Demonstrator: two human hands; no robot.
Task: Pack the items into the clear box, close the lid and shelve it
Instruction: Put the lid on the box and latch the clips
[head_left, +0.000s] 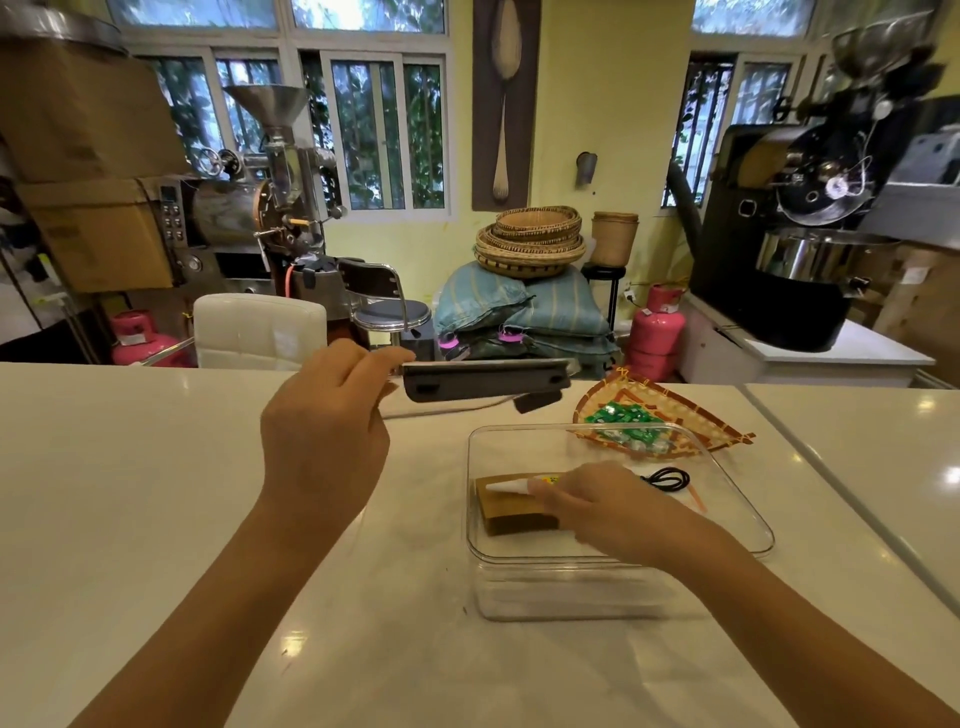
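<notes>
A clear plastic box (737, 499) stands open on the white counter, right of centre. Inside it lie a brown flat packet (506, 506) and a coiled black cable (667, 478). My right hand (587, 501) reaches into the box and grips a white tube with a yellow label (511, 486) over the brown packet. My left hand (327, 421) is raised left of the box and holds a dark grey lid (483, 382) by its left end, edge-on above the counter behind the box.
A woven fan-shaped tray (722, 428) with green wrapped sweets (623, 418) sits just behind the box. A counter seam (831, 488) runs diagonally on the right. Behind the counter stand a white chair (260, 330), roasting machines and pink gas cylinders.
</notes>
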